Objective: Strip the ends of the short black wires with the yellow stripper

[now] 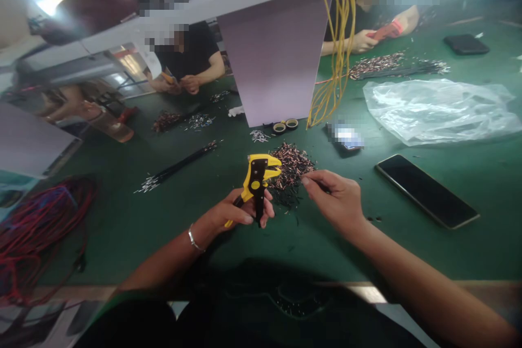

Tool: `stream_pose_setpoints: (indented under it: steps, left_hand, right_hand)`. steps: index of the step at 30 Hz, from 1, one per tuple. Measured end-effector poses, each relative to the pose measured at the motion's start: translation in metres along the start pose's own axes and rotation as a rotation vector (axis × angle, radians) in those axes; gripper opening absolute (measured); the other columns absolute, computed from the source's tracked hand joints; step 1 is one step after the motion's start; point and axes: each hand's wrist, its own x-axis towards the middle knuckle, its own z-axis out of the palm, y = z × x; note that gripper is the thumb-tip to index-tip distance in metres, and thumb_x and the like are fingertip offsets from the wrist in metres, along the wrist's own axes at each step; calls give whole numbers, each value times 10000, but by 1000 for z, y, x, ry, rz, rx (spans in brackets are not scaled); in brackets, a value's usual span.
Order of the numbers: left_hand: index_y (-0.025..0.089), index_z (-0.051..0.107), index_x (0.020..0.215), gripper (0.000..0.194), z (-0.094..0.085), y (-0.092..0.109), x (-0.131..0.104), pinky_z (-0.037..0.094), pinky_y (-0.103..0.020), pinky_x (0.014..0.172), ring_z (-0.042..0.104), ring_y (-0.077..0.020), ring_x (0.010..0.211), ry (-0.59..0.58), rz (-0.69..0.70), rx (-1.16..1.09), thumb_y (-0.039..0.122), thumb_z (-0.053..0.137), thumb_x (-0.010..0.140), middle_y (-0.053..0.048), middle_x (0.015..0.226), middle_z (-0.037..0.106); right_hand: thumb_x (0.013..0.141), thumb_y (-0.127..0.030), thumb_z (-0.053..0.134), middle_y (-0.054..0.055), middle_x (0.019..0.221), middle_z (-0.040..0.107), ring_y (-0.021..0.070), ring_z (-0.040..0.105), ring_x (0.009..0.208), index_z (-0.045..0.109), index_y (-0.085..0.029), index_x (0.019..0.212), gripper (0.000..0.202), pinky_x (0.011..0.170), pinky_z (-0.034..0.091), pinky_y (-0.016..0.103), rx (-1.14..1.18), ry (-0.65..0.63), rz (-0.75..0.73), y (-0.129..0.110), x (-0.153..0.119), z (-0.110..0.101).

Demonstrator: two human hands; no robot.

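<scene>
My left hand (244,211) is wrapped round the handles of a yellow and black wire stripper (256,182). The tool stands upright with its jaws pointing right, and I see no wire in them. To its right, my right hand (336,196) pinches thumb and forefinger together on what looks like a thin black wire (323,185), mostly hidden by the fingers. Behind and between both hands lies a heap of short black offcuts with copper ends (291,166). A bundle of long black wires (179,166) with bare ends rests further left.
A large phone (426,190) lies right, with a smaller phone (346,137) behind it. A clear plastic bag (440,111) and hanging yellow cables (338,49) are beyond. Tape rolls (285,126) sit by a partition (277,54). Red cables (44,234) lie left. Co-workers' hands (183,84) work opposite.
</scene>
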Motion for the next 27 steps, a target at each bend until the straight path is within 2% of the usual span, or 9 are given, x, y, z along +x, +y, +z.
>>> stream_pose_setpoints:
  steps: [9, 16, 27]
  left_hand:
    - [141, 623, 1162, 592, -1, 1, 1, 499, -423, 733, 639, -240, 740, -3, 4, -71, 203, 749, 587, -135, 942, 699]
    - [141, 611, 1193, 565, 6, 0, -1, 485, -415, 790, 637, -238, 812, 1, -8, 25, 200, 761, 652, -133, 978, 677]
    - [152, 612, 1182, 501, 16, -2, 0, 482, -379, 783, 625, -213, 821, 23, -2, 105, 205, 761, 706, -121, 988, 658]
  right_hand:
    - [851, -181, 568, -9, 546, 661, 85, 521, 418, 706, -160, 723, 190, 437, 416, 203, -94, -36, -207, -4, -4, 3]
    - [850, -143, 559, 4, 561, 675, 91, 544, 421, 682, -155, 734, 170, 453, 428, 210, -152, -13, -267, -6, -9, 9]
    - [885, -89, 513, 16, 555, 630, 126, 563, 462, 655, -150, 774, 190, 492, 432, 261, -165, -84, -436, -11, -19, 15]
